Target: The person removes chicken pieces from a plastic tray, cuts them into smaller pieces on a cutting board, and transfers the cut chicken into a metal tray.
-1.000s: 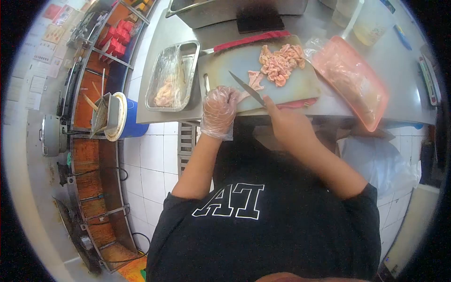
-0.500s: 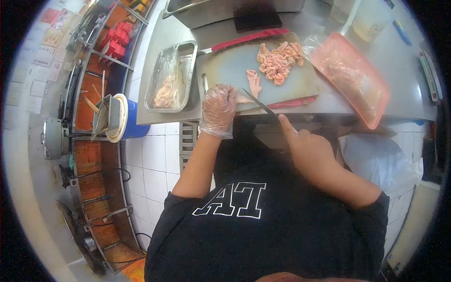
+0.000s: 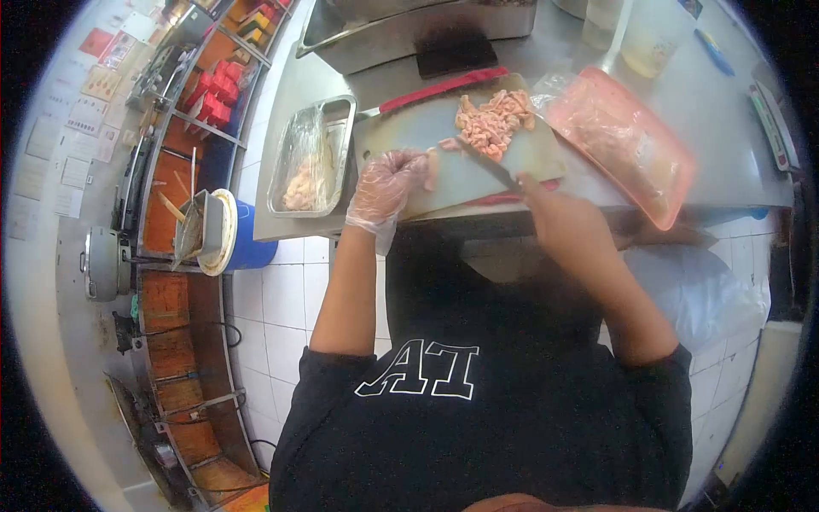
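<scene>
— What's the gloved left hand (image 3: 388,189) doing?

— Its fingers are curled down on a strip of raw meat (image 3: 432,166), pinning it to the cutting board (image 3: 426,124) near the front edge of the worktop (image 3: 294,81).

— And the right hand (image 3: 559,213)?

— Bare, fingers wrapped around the handle of a knife (image 3: 488,164). The blade angles across the board, tip just beside the strip.

— Anything else around?

— A pile of cut pieces (image 3: 490,121) at the board's far side, a metal tray (image 3: 337,115) left of it, a pink bag (image 3: 618,141) to the right.

The right hand (image 3: 559,213) came back up from off the board (image 3: 452,136); the knife (image 3: 488,165) returned beside the gloved left hand's (image 3: 386,189) fingers; the loose strip (image 3: 450,145) now lay at the blade's tip.
</scene>
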